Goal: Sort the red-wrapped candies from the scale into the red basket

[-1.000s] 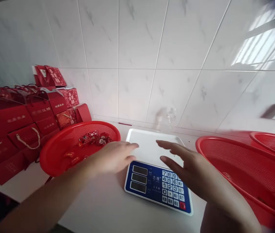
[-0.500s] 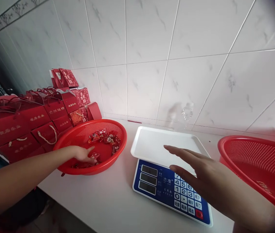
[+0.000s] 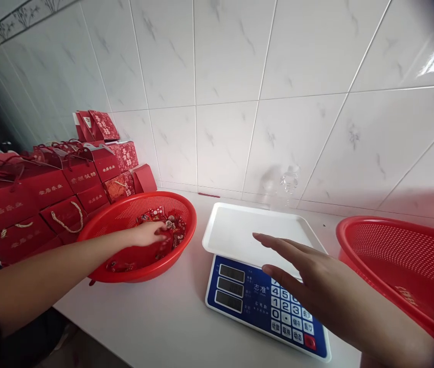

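White glossy wall tiles with grey marbling (image 3: 232, 56) fill the upper frame; white smooth tabletop (image 3: 155, 319) below. From my remote seat I log red cardboard gift boxes with rope handles and gold lettering (image 3: 50, 191), stacked at left.

Left of centre: round red plastic basket with perforated sides (image 3: 143, 274). Inside it I see small red printed packets (image 3: 180, 223), some with white dots, others with dark and pale marks; most bunch toward the basket's right side, a few at its lower left. Left hand (image 3: 149, 233) reaches in among them, fingers curled and blurred; I cannot tell whether they are clamped on a packet.

Lower centre-right: white-and-blue electronic scale (image 3: 257, 301), three grey display windows, white rectangular tray (image 3: 235, 227) on top. Right hand (image 3: 314, 271) hovers over it, thumb and fingers apart. Second red perforated plastic basket (image 3: 412, 245), right edge.
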A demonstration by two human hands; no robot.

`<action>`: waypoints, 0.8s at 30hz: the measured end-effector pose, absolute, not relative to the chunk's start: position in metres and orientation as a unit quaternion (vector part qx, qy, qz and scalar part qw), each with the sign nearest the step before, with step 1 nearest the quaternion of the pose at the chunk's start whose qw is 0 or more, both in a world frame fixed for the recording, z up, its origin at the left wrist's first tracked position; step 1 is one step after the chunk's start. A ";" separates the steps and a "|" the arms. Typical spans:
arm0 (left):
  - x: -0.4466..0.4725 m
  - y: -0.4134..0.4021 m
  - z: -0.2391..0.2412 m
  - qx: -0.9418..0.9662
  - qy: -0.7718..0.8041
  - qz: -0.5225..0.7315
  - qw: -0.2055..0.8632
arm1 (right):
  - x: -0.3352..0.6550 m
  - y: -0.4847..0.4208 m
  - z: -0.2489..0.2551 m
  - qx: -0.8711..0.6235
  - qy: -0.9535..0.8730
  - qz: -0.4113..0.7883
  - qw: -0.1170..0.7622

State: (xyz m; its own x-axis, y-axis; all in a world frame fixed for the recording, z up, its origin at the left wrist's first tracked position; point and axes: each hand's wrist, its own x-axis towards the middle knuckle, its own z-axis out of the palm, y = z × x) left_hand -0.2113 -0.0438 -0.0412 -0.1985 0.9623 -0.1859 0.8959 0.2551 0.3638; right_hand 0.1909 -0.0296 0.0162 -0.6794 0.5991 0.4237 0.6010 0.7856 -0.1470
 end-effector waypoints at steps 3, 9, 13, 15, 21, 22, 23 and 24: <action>-0.205 -0.014 -0.041 0.613 0.764 0.082 0.186 | 0.191 -0.031 0.017 -0.323 -0.917 -0.004 0.232; -0.193 0.018 -0.053 0.616 0.768 0.044 0.167 | 0.194 -0.035 0.019 -0.314 -0.916 -0.006 0.249; -0.188 0.016 -0.059 0.611 0.776 -0.004 0.159 | 0.192 -0.034 0.018 -0.320 -0.916 -0.005 0.240; -0.186 0.015 -0.061 0.608 0.779 -0.021 0.155 | 0.190 -0.032 0.018 -0.325 -0.916 -0.002 0.235; -0.186 0.017 -0.060 0.614 0.772 -0.052 0.157 | 0.189 -0.032 0.018 -0.329 -0.914 0.018 0.235; -0.187 0.016 -0.056 0.618 0.767 -0.059 0.165 | 0.189 -0.032 0.019 -0.328 -0.915 0.020 0.235; -0.188 0.016 -0.052 0.622 0.760 -0.066 0.176 | 0.189 -0.032 0.019 -0.327 -0.916 0.022 0.234; -0.190 0.016 -0.047 0.626 0.753 -0.074 0.189 | 0.189 -0.032 0.019 -0.326 -0.916 0.024 0.233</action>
